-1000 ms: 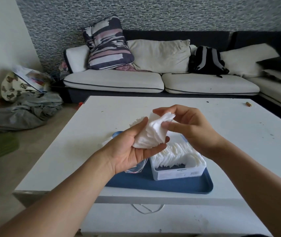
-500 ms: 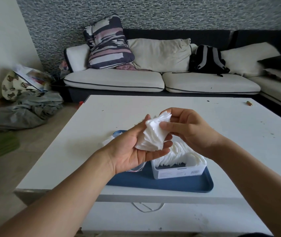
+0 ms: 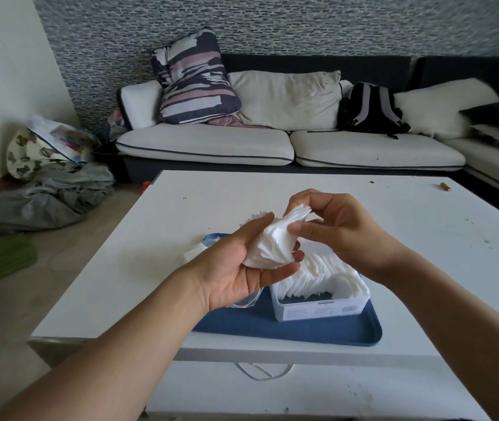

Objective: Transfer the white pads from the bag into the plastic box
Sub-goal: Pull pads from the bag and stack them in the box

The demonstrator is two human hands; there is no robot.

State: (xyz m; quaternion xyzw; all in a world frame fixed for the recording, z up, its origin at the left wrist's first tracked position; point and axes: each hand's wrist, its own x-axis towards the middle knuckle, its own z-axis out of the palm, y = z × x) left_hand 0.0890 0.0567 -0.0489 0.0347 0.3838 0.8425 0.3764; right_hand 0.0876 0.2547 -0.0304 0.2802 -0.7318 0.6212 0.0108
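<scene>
Cradling a fanned stack of white cotton pads (image 3: 272,247) in the left hand (image 3: 242,268) — right hand (image 3: 342,229) pinching its top, squaring it to fit the clear plastic box (image 3: 321,308) underneath.

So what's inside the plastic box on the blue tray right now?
The plastic box holds a leaning row of white pads that fills most of it, leaving a gap at the near end. The right hand covers its far end, so what lies there cannot be seen.
</scene>
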